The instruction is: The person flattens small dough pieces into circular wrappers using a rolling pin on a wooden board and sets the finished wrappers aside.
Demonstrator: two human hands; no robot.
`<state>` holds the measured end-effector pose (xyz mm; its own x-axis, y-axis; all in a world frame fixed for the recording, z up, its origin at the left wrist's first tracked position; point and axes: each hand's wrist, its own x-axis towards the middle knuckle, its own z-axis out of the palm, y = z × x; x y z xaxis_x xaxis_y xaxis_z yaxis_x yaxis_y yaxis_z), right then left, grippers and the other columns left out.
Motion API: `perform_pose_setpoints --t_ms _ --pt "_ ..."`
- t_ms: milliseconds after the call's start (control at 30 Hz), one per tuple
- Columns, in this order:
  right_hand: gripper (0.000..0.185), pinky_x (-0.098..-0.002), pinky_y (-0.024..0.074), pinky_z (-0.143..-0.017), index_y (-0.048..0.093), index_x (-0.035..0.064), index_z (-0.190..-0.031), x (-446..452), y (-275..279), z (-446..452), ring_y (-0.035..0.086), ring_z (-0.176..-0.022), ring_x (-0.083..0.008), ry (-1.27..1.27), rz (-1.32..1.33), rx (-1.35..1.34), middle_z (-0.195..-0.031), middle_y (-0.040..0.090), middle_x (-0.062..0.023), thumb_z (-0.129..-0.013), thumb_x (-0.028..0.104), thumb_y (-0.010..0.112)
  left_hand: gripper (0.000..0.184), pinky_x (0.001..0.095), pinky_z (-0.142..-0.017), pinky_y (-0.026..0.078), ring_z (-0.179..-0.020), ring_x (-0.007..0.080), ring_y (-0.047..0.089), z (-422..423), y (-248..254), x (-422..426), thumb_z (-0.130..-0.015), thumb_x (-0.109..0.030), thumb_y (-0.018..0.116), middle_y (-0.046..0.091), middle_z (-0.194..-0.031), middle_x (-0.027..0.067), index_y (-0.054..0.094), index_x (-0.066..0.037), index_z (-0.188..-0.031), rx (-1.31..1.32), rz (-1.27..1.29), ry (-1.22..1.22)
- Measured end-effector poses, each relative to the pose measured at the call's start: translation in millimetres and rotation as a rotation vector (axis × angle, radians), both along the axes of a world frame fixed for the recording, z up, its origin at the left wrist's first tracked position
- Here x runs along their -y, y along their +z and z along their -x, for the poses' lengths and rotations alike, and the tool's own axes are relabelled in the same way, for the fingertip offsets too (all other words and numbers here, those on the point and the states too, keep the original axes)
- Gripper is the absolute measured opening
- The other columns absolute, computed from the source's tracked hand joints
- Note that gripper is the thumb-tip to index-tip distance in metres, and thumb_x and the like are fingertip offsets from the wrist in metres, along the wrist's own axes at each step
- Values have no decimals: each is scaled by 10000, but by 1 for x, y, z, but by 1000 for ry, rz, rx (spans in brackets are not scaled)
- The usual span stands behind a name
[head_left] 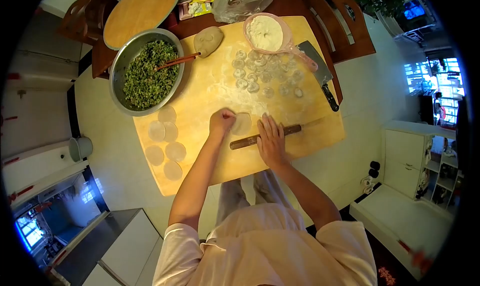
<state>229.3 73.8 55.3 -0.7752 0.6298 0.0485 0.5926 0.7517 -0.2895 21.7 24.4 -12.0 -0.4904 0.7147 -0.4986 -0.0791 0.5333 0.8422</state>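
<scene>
My left hand (223, 122) pinches the left edge of a thin round dough wrapper (242, 124) that lies on the wooden board (210, 93). Under my right hand (271, 138) is a dark wooden rolling pin (243, 142); the palm and outstretched fingers rest across it, just right of the wrapper. Several finished wrappers (175, 151) lie at the board's left, some overlapping. Beyond my hands, small floured dough pieces (252, 87) are spread over the upper right of the board.
A metal bowl of chopped green filling (150, 76) with red chopsticks (177, 62) stands at left. Near the far edge are a dough lump (208, 41) and a pink scoop of flour (265, 33). A cleaver (316, 63) lies at right, its handle towards me.
</scene>
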Motion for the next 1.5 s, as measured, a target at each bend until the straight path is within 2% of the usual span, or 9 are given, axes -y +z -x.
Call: perform_pose_setpoints --t_ms 67,233,367,500,733,800,967,1133,1500 --pt "459 -537 277 -1094 507 1 -1311 -15 -4 16 365 -1362 -343 -5 -58 -26 -1481 380 -183 -890 172 570 54 348 -645 500 -664 242 641 -6 -7 10 -751 -126 691 677 -745 91 669 -91 -786 -8 -41 -60" --pt "514 -545 264 -1097 441 -10 -1371 -70 -13 80 322 -1388 -344 -19 -60 -133 -1494 351 -199 -890 138 546 135 451 -612 491 -720 352 642 -19 45 -31 -746 -163 577 668 -764 151 706 -124 -749 -824 187 -315" --pt "460 -508 297 -1083 512 3 -1305 -28 -11 34 392 -1347 -319 -13 -77 -65 -1469 402 -178 -882 170 580 110 401 -590 488 -662 291 640 -17 60 -21 -771 -102 585 665 -711 133 684 -63 -744 -672 95 -149" --pt "459 -509 304 -1079 512 6 -1308 1 1 0 400 -1343 -318 26 -15 -52 -1465 412 -168 -887 173 582 57 273 -599 462 -672 117 588 -8 -3 16 -779 -5 649 626 -707 14 641 -34 -828 288 -105 369" --pt "434 -478 313 -1089 515 -4 -1297 -56 -12 69 412 -1337 -301 -53 -43 -165 -1452 430 -174 -898 157 575 92 420 -683 499 -755 327 647 -33 50 -8 -761 -167 691 670 -763 134 681 -110 -832 -591 170 -84" --pt "428 -470 315 -1092 519 -3 -1292 -49 -12 59 417 -1330 -309 -29 32 -212 -1456 423 -177 -899 154 580 53 416 -686 496 -765 339 639 -34 45 -4 -763 -141 674 655 -748 153 684 -103 -800 -528 69 -24" --pt "429 -447 328 -1092 541 16 -1277 -16 -1 -23 438 -1311 -299 237 218 -182 -1466 417 -151 -875 142 624 51 244 -633 456 -733 82 554 -21 18 35 -917 -138 644 602 -812 -51 633 -88 -916 186 -310 628" --pt "409 -424 350 -1070 573 36 -1242 -33 6 -40 469 -1272 -274 333 278 -139 -1414 468 -129 -850 132 642 141 297 -765 595 -804 173 665 -7 30 45 -957 -128 584 684 -934 123 618 0 -1004 700 -449 1150" --pt "332 -404 417 -977 605 37 -1115 -93 0 -52 516 -1098 -268 338 248 -141 -1091 559 -94 -787 82 626 185 427 -776 514 -894 346 600 -30 66 -120 -717 -27 675 596 -970 171 622 -9 -893 -905 -34 -149"
